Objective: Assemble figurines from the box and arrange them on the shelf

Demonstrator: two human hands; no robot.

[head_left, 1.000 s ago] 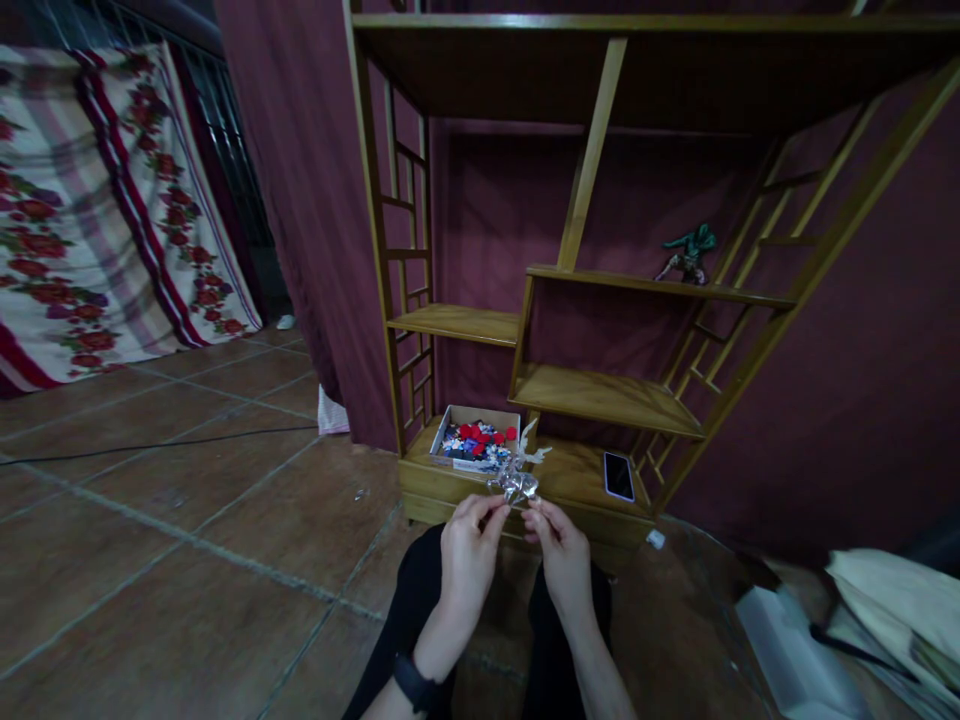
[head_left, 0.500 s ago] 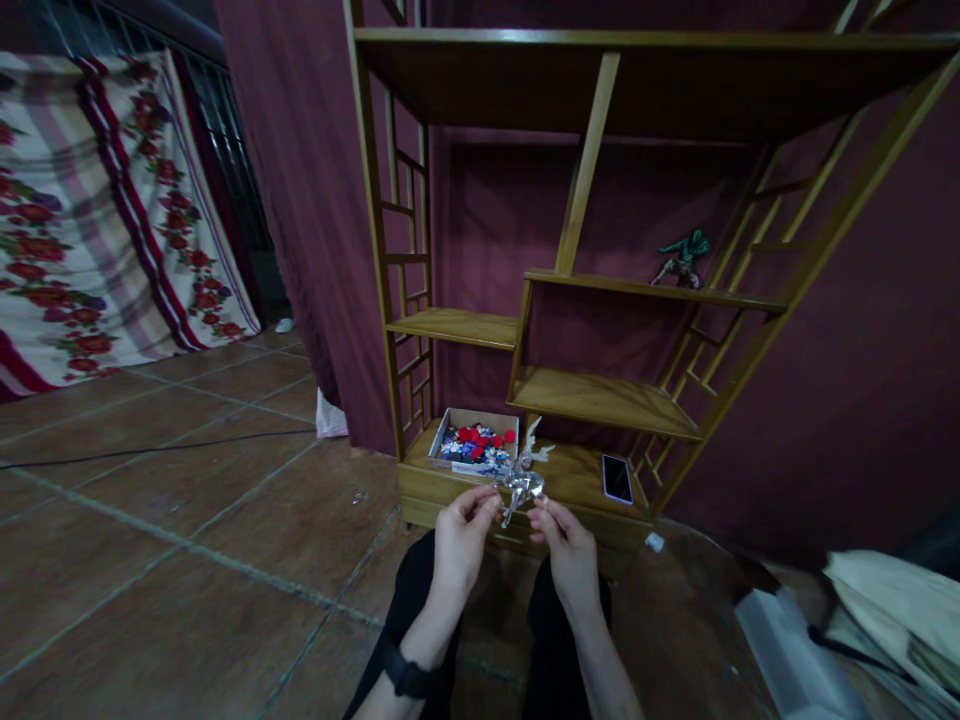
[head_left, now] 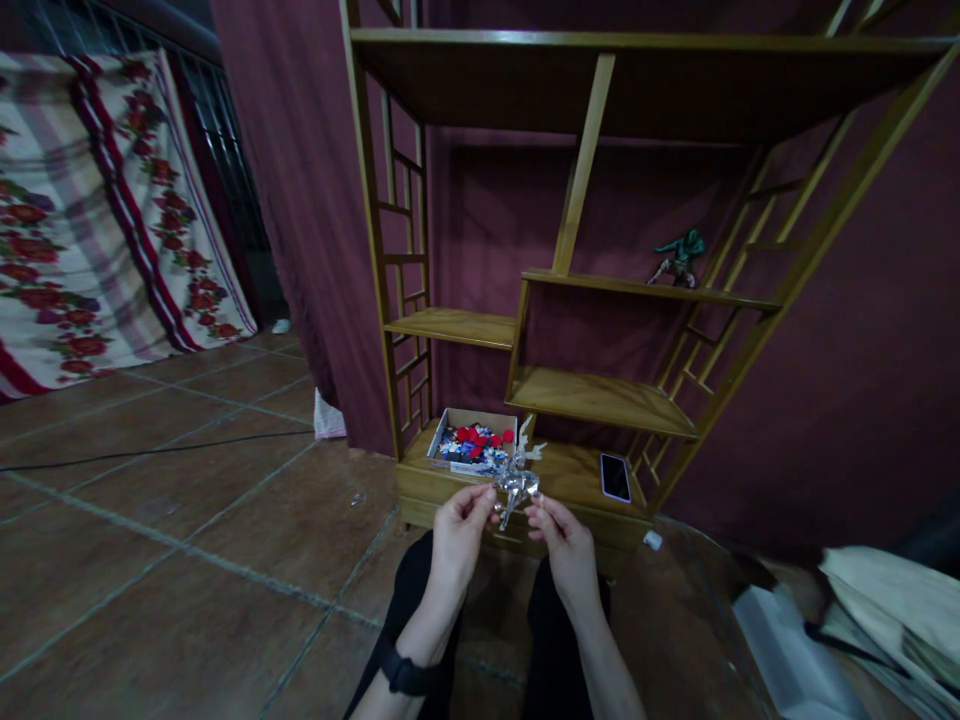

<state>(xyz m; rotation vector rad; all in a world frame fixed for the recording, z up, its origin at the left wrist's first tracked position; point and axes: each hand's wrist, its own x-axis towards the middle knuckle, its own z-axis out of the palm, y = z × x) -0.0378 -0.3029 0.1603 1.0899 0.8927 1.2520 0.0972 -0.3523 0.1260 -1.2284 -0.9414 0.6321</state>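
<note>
Between my two hands is a shiny silver figurine [head_left: 519,485] with pale, antler-like branches rising from its top. My left hand [head_left: 457,540] pinches it on its left side between thumb and fingers. On the other side, the fingertips of my right hand [head_left: 564,545] are closed at its lower right edge. Just behind the figurine, an open cardboard box [head_left: 472,467] holds many small pieces, with red round ones [head_left: 474,436] on top of blue and white ones.
A wooden shelf unit [head_left: 600,395] stands in front of me. A phone [head_left: 615,477] lies on its low board, and a green figure [head_left: 681,258] stands higher up. At right on the floor are a whitish box [head_left: 795,650] and a cream-coloured bag [head_left: 892,600]. A black cable [head_left: 172,449] crosses the floor at left.
The figurine has shifted very slightly left and turned a little, still between both hands. The whole view has moved slightly.
</note>
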